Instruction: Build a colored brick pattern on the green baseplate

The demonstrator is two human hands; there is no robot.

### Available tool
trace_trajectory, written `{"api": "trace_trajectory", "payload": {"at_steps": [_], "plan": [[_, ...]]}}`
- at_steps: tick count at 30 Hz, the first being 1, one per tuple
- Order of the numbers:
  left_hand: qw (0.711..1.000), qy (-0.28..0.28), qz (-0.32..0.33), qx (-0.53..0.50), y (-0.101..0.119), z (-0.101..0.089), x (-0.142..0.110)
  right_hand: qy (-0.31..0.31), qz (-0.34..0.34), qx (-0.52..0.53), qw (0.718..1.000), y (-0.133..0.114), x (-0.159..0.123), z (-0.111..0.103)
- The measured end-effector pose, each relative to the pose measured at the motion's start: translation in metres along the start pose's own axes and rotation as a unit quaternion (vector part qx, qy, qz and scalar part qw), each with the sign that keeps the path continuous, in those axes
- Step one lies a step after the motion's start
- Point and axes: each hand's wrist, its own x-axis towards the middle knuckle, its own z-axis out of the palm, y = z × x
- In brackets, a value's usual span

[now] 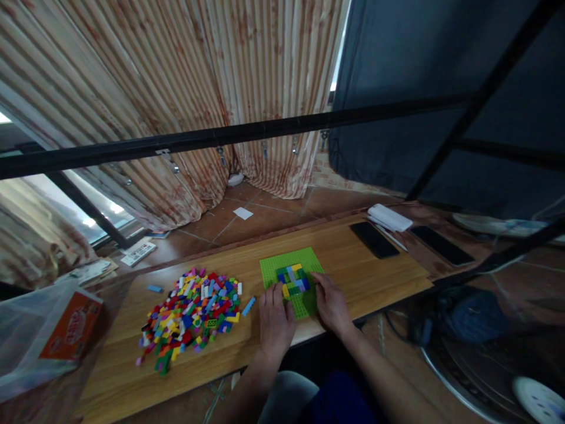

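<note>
A green baseplate (pixel 271 265) lies on the wooden board in front of me. On its middle sits a low, flat build of blue, green, yellow and light blue bricks (pixel 293 278). My left hand (pixel 276 318) rests over the near left part of the baseplate, fingers stretched forward by the build's left corner. On the other side, my right hand (pixel 331 300) reaches in over the plate's right edge, its fingertips close beside the bricks. I see no loose brick in either hand. The undersides of the fingers are hidden.
A large heap of mixed bricks (pixel 189 315) spreads to the left, with a long light blue brick (pixel 249 305) near my left hand. A clear plastic bin (pixel 35 330) stands at far left. A black phone (pixel 374 239) and a white object (pixel 389 218) are at right.
</note>
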Motion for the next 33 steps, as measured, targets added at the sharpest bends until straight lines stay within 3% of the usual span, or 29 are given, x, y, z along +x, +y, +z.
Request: {"api": "trace_trajectory", "payload": {"at_steps": [6,14,19,27,33], "plan": [[0.999,-0.005,-0.027,-0.026,-0.003,0.002,0.002,-0.021,-0.005,-0.001,1.000,-0.002,-0.001,-0.002],[0.998,-0.013,-0.042,-0.054,-0.004,0.004,0.002,-0.062,-0.032,-0.094,0.993,0.000,-0.001,0.001],[0.989,-0.015,-0.107,-0.102,-0.001,-0.005,0.013,-0.078,-0.032,-0.087,0.993,-0.001,0.000,-0.001],[0.932,-0.128,-0.276,-0.195,-0.016,-0.006,0.055,-0.076,-0.031,-0.082,0.993,-0.003,0.000,-0.002],[0.866,-0.246,-0.345,-0.265,-0.023,-0.005,0.076,-0.074,-0.032,-0.081,0.993,-0.003,0.000,-0.003]]}}
